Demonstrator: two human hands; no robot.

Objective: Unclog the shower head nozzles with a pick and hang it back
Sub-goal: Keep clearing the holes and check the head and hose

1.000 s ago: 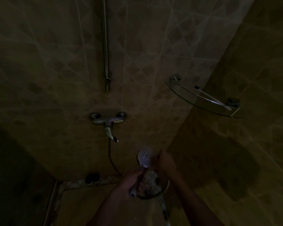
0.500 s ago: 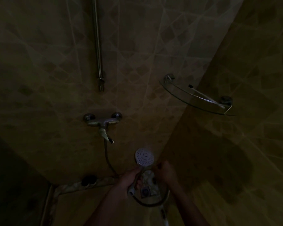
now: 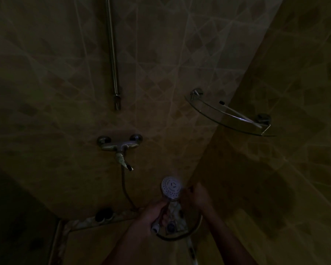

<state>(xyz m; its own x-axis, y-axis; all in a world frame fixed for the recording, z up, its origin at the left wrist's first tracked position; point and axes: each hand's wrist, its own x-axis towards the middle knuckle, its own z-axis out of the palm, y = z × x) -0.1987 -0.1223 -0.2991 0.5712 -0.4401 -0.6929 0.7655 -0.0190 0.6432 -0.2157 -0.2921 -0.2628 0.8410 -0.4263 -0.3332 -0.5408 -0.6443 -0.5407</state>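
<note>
Chrome shower head (image 3: pixel 171 190) above left grip (image 3: pixel 153 214), seemingly.

A very dim shower corner is lined with beige wall tiles (image 3: pixel 52 77) bearing a faint diamond pattern. A vertical metal slide rail (image 3: pixel 112 52) runs down the back wall above a chrome mixer tap (image 3: pixel 120 144), and a curved glass corner shelf (image 3: pixel 227 116) spans the two walls. A dark drain (image 3: pixel 103 215) sits beside the pale marbled curb (image 3: pixel 84 223) at floor level.
</note>
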